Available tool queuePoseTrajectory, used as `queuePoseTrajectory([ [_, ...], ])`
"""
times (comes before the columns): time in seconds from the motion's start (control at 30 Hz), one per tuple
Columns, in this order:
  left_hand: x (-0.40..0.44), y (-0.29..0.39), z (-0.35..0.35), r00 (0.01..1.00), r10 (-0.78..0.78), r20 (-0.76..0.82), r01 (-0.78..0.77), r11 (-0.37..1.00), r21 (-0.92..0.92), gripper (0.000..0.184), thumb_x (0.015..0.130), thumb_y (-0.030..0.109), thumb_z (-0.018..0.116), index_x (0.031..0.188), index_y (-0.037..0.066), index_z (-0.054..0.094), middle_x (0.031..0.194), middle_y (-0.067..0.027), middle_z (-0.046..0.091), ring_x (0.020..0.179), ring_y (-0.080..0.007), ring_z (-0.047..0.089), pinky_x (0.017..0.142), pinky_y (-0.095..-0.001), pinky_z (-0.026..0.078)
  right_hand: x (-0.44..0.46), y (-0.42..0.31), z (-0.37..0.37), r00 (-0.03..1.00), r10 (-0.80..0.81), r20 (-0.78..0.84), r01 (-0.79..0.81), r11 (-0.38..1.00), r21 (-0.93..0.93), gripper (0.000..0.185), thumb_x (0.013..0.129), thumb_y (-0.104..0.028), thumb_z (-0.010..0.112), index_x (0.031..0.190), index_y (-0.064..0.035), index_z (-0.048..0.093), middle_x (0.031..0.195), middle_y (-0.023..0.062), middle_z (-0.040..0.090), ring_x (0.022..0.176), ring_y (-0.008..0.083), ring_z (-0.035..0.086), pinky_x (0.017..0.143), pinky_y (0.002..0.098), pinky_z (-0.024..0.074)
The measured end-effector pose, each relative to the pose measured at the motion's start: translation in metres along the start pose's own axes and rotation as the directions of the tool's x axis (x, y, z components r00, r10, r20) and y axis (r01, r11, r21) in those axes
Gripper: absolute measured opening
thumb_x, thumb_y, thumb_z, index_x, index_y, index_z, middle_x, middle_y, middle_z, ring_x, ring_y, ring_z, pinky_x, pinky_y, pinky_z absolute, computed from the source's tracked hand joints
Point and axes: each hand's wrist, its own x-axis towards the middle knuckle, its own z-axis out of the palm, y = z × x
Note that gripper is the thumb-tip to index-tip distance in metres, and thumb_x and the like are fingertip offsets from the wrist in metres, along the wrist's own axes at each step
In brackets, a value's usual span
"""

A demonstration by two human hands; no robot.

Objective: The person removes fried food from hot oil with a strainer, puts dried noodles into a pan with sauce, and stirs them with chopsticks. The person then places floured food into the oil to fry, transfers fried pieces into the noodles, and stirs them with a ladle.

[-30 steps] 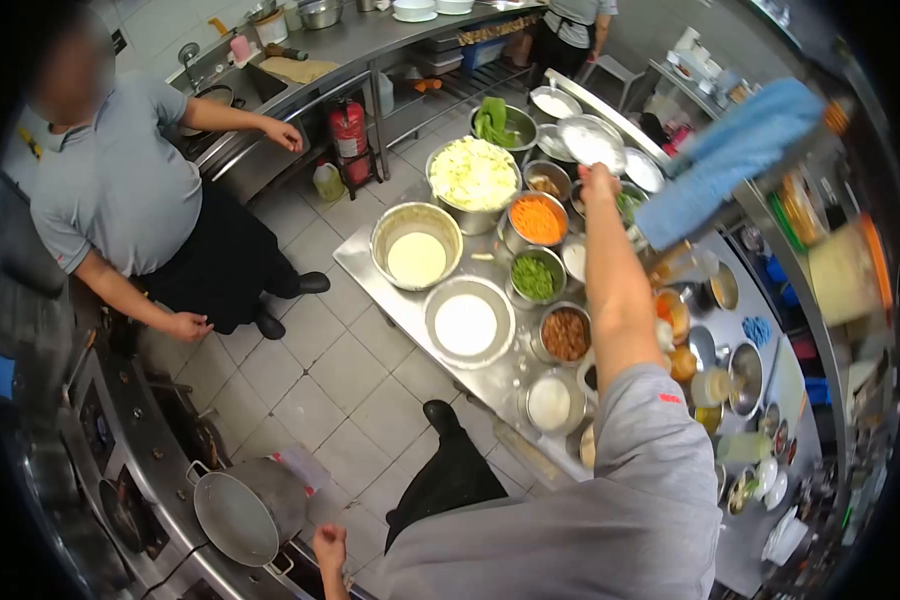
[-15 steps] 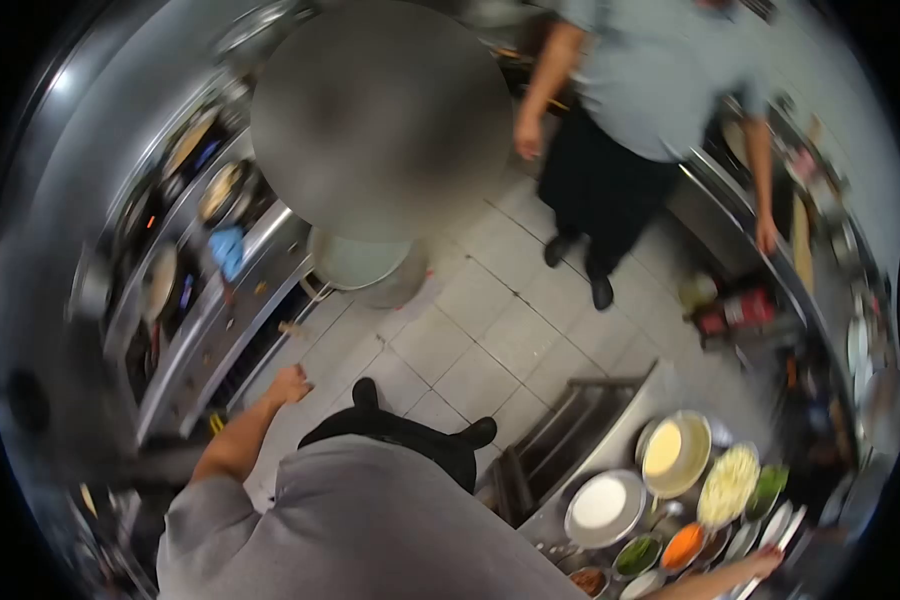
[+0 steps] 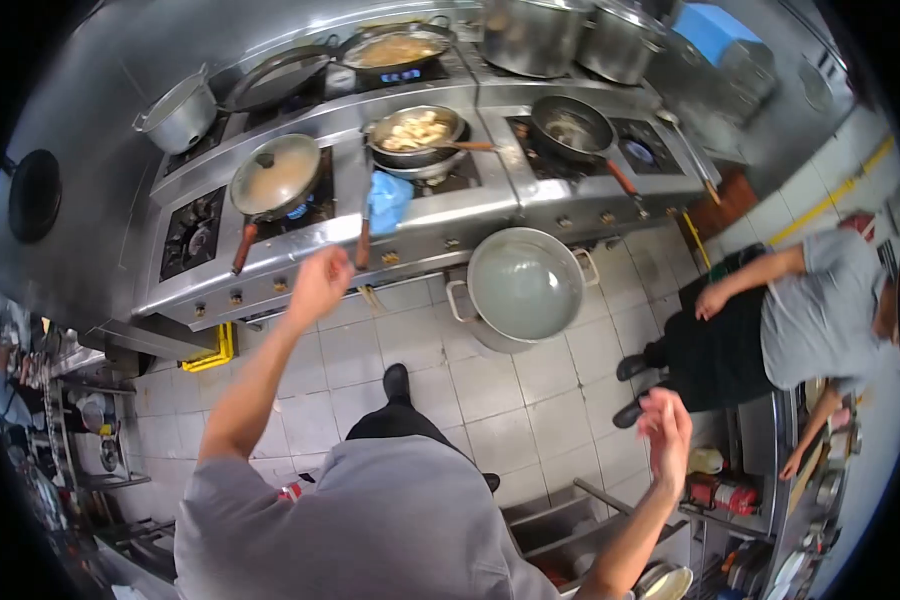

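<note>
My left hand (image 3: 320, 285) is in front of the stove with its fingers curled in and nothing seen in them. Just past it are the wooden pan handle (image 3: 363, 243) and the red-brown handle of a lidded frying pan (image 3: 275, 180) on a burner. A blue cloth (image 3: 388, 200) lies beside a strainer of pale food pieces (image 3: 416, 130), which rests over another pan. My right hand (image 3: 665, 435) is raised at the right above the floor, fingers bent but apart, holding nothing visible. A large pot of cloudy liquid (image 3: 526, 280) stands on the floor between my hands and the stove.
A co-worker (image 3: 820, 300) in a grey shirt stands at the right beside a counter. On the stove are a wok of frying oil (image 3: 395, 50), a dark frying pan (image 3: 572, 125), tall pots (image 3: 535, 35) and lit burners. A shelf rack (image 3: 95, 430) is at the left.
My view and body have turned from the counter of food bowls towards the stove. My left hand has moved forward near the pan handles; my right hand has left the counter and is raised.
</note>
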Motion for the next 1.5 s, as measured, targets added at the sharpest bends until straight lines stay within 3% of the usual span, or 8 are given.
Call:
queuePoseTrajectory([
  [0.13, 0.156, -0.125, -0.078, 0.965, -0.003, -0.263, 0.054, 0.981, 0.186, 0.028, 0.077, 0.015, 0.066, 0.102, 0.002, 0.064, 0.09, -0.0181, 0.067, 0.093, -0.0331, 0.065, 0.083, -0.0405, 0.05, 0.15, -0.025, 0.142, 0.975, 0.017, 0.22, -0.009, 0.999, -0.037, 0.055, 0.095, -0.049, 0.05, 0.121, -0.0007, 0.054, 0.113, 0.012, 0.059, 0.094, 0.0188, 0.059, 0.07, 0.0326, 0.0508],
  [0.33, 0.266, -0.233, -0.127, 0.951, -0.267, -0.156, 0.308, 0.867, 0.393, 0.041, 0.078, 0.009, 0.06, 0.118, 0.008, 0.059, 0.124, -0.0205, 0.056, 0.113, -0.0372, 0.056, 0.095, -0.0452, 0.045, 0.327, -0.066, 0.282, 0.905, 0.313, 0.287, -0.323, 0.946, -0.015, 0.081, 0.089, -0.065, 0.047, 0.135, 0.0019, 0.043, 0.135, 0.0194, 0.044, 0.114, 0.0307, 0.054, 0.078, 0.0417, 0.0525],
  [0.4, 0.279, -0.25, -0.128, 0.989, -0.15, -0.021, 0.138, 0.838, 0.528, 0.039, 0.078, 0.006, 0.057, 0.117, 0.011, 0.06, 0.124, -0.0199, 0.055, 0.111, -0.0392, 0.056, 0.095, -0.0458, 0.046, 0.354, -0.076, 0.321, 0.927, 0.337, 0.162, -0.259, 0.891, -0.372, 0.084, 0.087, -0.067, 0.048, 0.135, 0.0022, 0.042, 0.134, 0.0194, 0.046, 0.115, 0.0312, 0.053, 0.078, 0.0417, 0.0529],
  [0.6, 0.293, -0.249, -0.139, 0.972, -0.098, 0.215, -0.074, 0.739, 0.67, 0.035, 0.079, 0.004, 0.056, 0.113, 0.012, 0.062, 0.117, -0.0185, 0.058, 0.106, -0.0389, 0.059, 0.091, -0.0449, 0.048, 0.395, -0.091, 0.39, 0.816, 0.488, 0.31, 0.035, 0.493, -0.869, 0.041, 0.087, -0.041, 0.066, 0.105, -0.0037, 0.064, 0.082, 0.003, 0.066, 0.057, 0.0082, 0.055, 0.048, 0.025, 0.0451],
  [0.73, 0.302, -0.263, -0.154, 0.965, -0.022, 0.262, -0.16, 0.742, 0.651, 0.038, 0.075, 0.006, 0.067, 0.112, 0.006, 0.061, 0.108, -0.0199, 0.062, 0.1, -0.039, 0.06, 0.088, -0.0464, 0.048, 0.403, -0.073, 0.394, 0.729, 0.558, 0.396, -0.001, 0.579, -0.815, 0.026, 0.089, -0.028, 0.066, 0.094, -0.0031, 0.06, 0.063, 0.0003, 0.057, 0.042, 0.0046, 0.041, 0.035, 0.0214, 0.0283],
  [0.93, 0.271, -0.249, -0.255, 0.986, -0.08, -0.146, 0.113, 0.966, 0.234, 0.038, 0.08, 0.015, 0.07, 0.116, 0.004, 0.062, 0.104, -0.0135, 0.069, 0.087, -0.0225, 0.066, 0.078, -0.0356, 0.052, 0.404, -0.042, 0.362, 0.756, 0.402, 0.516, -0.004, 0.792, -0.611, 0.023, 0.089, -0.025, 0.067, 0.096, -0.0055, 0.059, 0.059, -0.0067, 0.044, 0.045, 0.0026, 0.036, 0.038, 0.0209, 0.0242],
  [1.0, 0.258, -0.238, -0.278, 0.894, -0.383, -0.23, 0.392, 0.92, -0.009, 0.036, 0.086, 0.021, 0.068, 0.116, 0.002, 0.062, 0.099, -0.0117, 0.068, 0.074, -0.0157, 0.063, 0.069, -0.0305, 0.052, 0.403, -0.036, 0.352, 0.741, 0.399, 0.54, 0.0, 0.805, -0.594, 0.021, 0.089, -0.024, 0.066, 0.098, -0.0068, 0.059, 0.06, -0.0077, 0.044, 0.047, 0.0017, 0.036, 0.039, 0.0206, 0.0248],
  [1.5, 0.204, -0.221, -0.27, 0.615, -0.692, -0.379, 0.343, 0.667, -0.662, 0.031, 0.089, 0.027, 0.067, 0.106, 0.0, 0.065, 0.085, -0.0021, 0.059, 0.056, -0.0075, 0.053, 0.055, -0.0205, 0.051, 0.342, -0.082, 0.439, 0.668, 0.218, 0.711, 0.201, 0.867, -0.455, 0.017, 0.091, -0.015, 0.063, 0.104, -0.0045, 0.059, 0.066, -0.0081, 0.045, 0.057, 0.0013, 0.036, 0.049, 0.0204, 0.0275],
])
